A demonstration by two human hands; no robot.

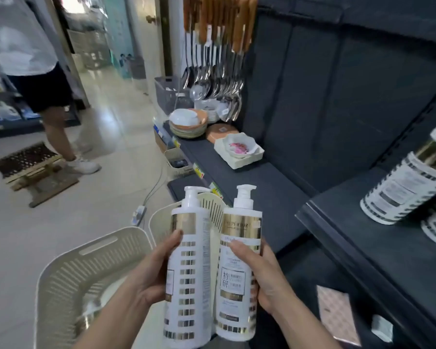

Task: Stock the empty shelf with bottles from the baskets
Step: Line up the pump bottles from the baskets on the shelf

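Note:
My left hand (149, 270) grips a tall white pump bottle with gold bands (189, 268), held upright. Beside it, touching, my right hand (264, 278) grips a second white and gold pump bottle (238, 263). Both bottles are held above two cream slotted baskets: one at the lower left (68, 273) with a bottle lying in it, the other (161, 222) behind the held bottles. To the right is the dark shelf (363, 238), where two like bottles (408, 182) stand at the right edge of view.
A lower dark shelf (237, 172) holds stacked plates (186, 122) and a boxed dish (239, 149); ladles hang above. A person stands in the aisle at the left by a small stool (33, 167). A cable and power strip (139, 215) lie on the tiled floor.

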